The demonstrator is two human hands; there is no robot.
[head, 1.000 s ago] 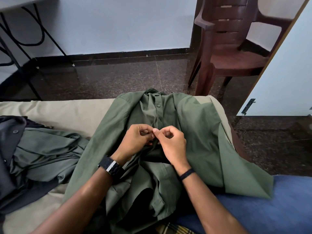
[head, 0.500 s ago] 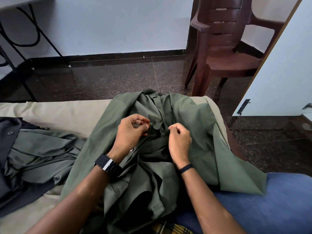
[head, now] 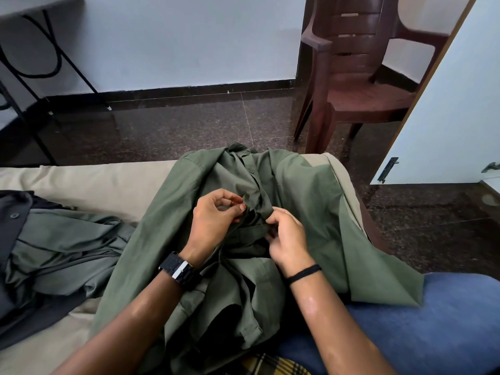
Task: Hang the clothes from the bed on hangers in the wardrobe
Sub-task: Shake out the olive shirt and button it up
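A dark speckled floor (head: pixel 189 123) fills the far half of the view, running up to a pale wall with a black skirting. On it, at the upper right, stands a brown plastic chair (head: pixel 359 77), and at the upper left the black metal legs of a bench (head: pixel 40 44) show. A pale door (head: pixel 457 109) with a small latch stands at the right edge.

Nearer lies the bed (head: pixel 94 185) with a beige cover. Spread over its right end is an olive green shirt (head: pixel 311 212), collar toward the floor, its right side draped onto a blue-clad leg (head: pixel 433 328). To the left on the bed sits a crumpled heap of more clothes (head: pixel 54 253), green over dark grey.

The left hand (head: pixel 213 220) pinches the shirt's front placket between thumb and fingertips. The right hand (head: pixel 286 234), just beside it, has its fingers curled into the fabric of the other front edge; whether a button sits between them is too small to tell. A black watch (head: pixel 180 270) is on the left wrist and a thin black band (head: pixel 304 273) on the right.
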